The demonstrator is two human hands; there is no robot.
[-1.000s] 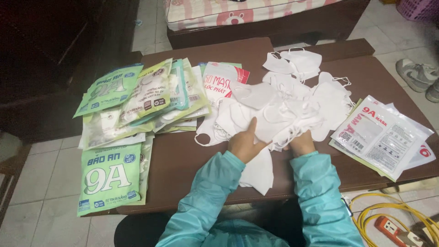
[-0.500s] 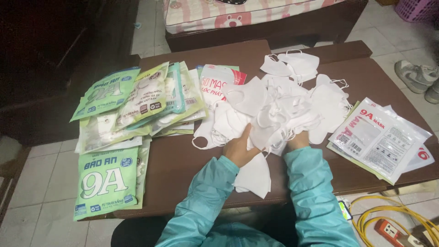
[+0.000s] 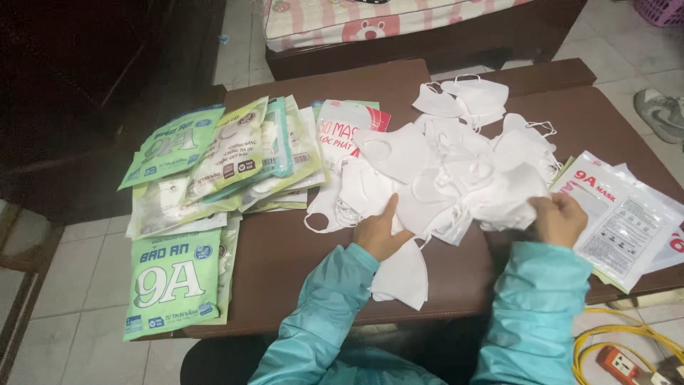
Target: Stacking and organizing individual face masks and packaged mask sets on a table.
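2 hands at the heap of white masks point(image 3: 442, 171) on the brown table point(image 3: 285, 249): right hand point(image 3: 559, 217) pinches a mask's edge point(image 3: 509, 203) at 9 o'clock of it — left hand point(image 3: 379, 232) presses flat, released, on masks at 12 o'clock.

Dim, flat indoor light, left side lost in deep shadow, white masks point(image 3: 442, 178) slightly overexposed.

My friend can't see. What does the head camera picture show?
A person's left hand presses on a heap of white face masks on a brown table, while the right hand grips one mask at the heap's edge. Green packets lie left, white packets right.
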